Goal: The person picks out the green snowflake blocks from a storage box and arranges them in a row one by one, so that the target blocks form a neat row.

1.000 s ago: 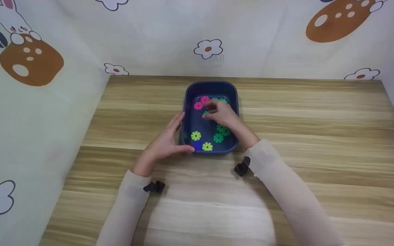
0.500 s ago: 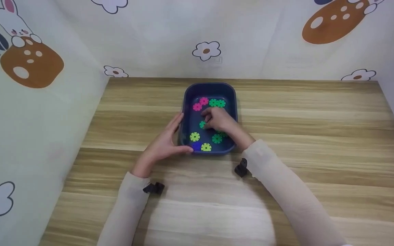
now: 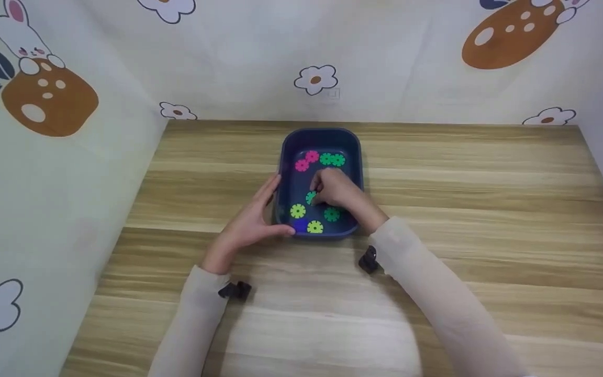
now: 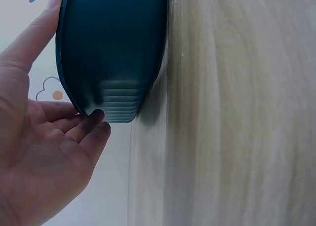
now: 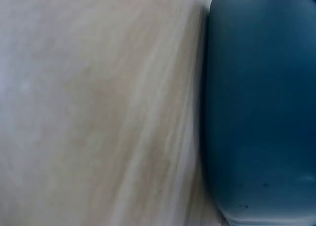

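Observation:
My left hand point(image 3: 246, 217) lies along the left side of a dark blue bin point(image 3: 281, 204), thumb on its near rim, fingers straight or relaxed against its outer wall. In the left wrist view the fingertips point(image 4: 101, 130) touch the bin's ridged end. Inside the bin, my right hand point(image 3: 338, 188) has curled fingers and pinches a green notched disc point(image 3: 310, 198), partly hidden by the thumb. Close below are a yellow-green disc point(image 3: 298, 211) and another green disc point(image 3: 332, 214), partly under the wrist. The right wrist view shows the bin's outer wall point(image 5: 261, 102), not the hand.
Pink discs point(image 3: 302, 165) and a pair of green discs point(image 3: 326, 158) lie at the bin's far end. A second yellow-green disc point(image 3: 315, 226) and a blue piece point(image 3: 301, 225) are near its front. The wooden table point(image 3: 464, 183) meets a patterned wall point(image 3: 385, 63) behind.
My right hand has moved toward the near end of the bin, its fingers closing in, and the green disc has shifted nearer with it. The left hand keeps its place on the bin.

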`<action>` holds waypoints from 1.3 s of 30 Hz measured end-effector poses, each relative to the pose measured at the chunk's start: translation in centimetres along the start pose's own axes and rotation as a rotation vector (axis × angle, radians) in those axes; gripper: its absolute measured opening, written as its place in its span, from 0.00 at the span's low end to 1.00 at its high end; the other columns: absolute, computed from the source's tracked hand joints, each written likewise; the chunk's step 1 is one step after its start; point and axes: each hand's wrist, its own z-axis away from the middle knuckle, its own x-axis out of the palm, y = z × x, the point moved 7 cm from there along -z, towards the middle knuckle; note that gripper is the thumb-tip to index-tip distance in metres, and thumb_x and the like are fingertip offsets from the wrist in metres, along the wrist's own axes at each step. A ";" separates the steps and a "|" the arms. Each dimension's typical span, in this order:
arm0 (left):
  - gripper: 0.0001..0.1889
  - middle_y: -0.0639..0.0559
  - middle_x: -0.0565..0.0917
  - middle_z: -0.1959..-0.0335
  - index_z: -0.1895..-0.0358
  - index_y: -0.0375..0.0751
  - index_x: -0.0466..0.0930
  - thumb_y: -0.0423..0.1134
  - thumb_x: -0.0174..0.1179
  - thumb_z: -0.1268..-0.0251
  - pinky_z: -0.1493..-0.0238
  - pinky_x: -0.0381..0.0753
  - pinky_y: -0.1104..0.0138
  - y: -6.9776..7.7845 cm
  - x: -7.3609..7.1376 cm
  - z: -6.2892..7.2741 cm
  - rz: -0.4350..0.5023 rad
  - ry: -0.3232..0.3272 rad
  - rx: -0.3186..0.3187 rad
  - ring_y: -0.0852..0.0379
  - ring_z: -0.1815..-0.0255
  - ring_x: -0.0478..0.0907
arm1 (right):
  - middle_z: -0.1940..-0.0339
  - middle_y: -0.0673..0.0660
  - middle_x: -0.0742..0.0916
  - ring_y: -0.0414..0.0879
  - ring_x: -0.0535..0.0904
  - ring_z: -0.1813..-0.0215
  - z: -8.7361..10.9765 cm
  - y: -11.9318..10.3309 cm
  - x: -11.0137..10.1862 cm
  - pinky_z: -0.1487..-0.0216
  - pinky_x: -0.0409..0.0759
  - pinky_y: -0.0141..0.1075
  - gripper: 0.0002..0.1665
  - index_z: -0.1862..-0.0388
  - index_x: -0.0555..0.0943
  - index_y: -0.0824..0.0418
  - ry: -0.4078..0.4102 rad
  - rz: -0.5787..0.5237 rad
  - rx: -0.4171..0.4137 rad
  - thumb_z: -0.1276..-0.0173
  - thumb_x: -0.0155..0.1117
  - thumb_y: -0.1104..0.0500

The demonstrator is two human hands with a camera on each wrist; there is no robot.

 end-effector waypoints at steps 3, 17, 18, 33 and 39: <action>0.60 0.47 0.43 0.22 0.22 0.45 0.42 0.54 0.75 0.53 0.28 0.49 0.53 0.0 0.0 0.1 0.001 0.000 -0.005 0.49 0.24 0.43 | 0.69 0.56 0.83 0.46 0.77 0.67 0.0 0.0 0.0 0.65 0.77 0.36 0.12 0.65 0.81 0.63 0.003 -0.023 0.001 0.46 0.76 0.65; 0.59 0.40 0.40 0.22 0.22 0.40 0.39 0.43 0.75 0.50 0.30 0.57 0.61 0.5 0.6 0.2 0.135 -0.034 0.021 0.48 0.26 0.52 | 0.72 0.54 0.85 0.45 0.80 0.71 0.6 -0.3 0.1 0.67 0.79 0.34 0.03 0.68 0.84 0.62 -0.016 -0.207 -0.039 0.41 0.71 0.66; 0.59 0.40 0.39 0.22 0.22 0.40 0.38 0.41 0.75 0.50 0.30 0.57 0.61 0.5 0.6 0.3 0.152 -0.035 0.019 0.47 0.27 0.53 | 0.72 0.54 0.85 0.44 0.80 0.71 0.7 -0.4 0.0 0.67 0.79 0.33 0.03 0.68 0.84 0.62 -0.013 -0.215 -0.046 0.41 0.70 0.67; 0.62 0.43 0.40 0.22 0.21 0.45 0.37 0.50 0.76 0.52 0.29 0.48 0.50 0.5 0.8 0.1 0.013 0.013 -0.057 0.47 0.24 0.41 | 0.69 0.55 0.87 0.45 0.83 0.66 1.3 -1.4 -1.2 0.62 0.82 0.36 0.02 0.66 0.86 0.63 0.014 -0.285 -0.109 0.37 0.68 0.67; 0.62 0.43 0.42 0.22 0.22 0.44 0.37 0.48 0.76 0.51 0.28 0.48 0.52 0.4 1.0 -0.3 0.036 0.017 -0.048 0.47 0.24 0.43 | 0.67 0.55 0.86 0.46 0.84 0.65 1.6 -1.5 -2.1 0.61 0.83 0.36 0.02 0.65 0.86 0.62 0.043 -0.329 -0.110 0.36 0.67 0.67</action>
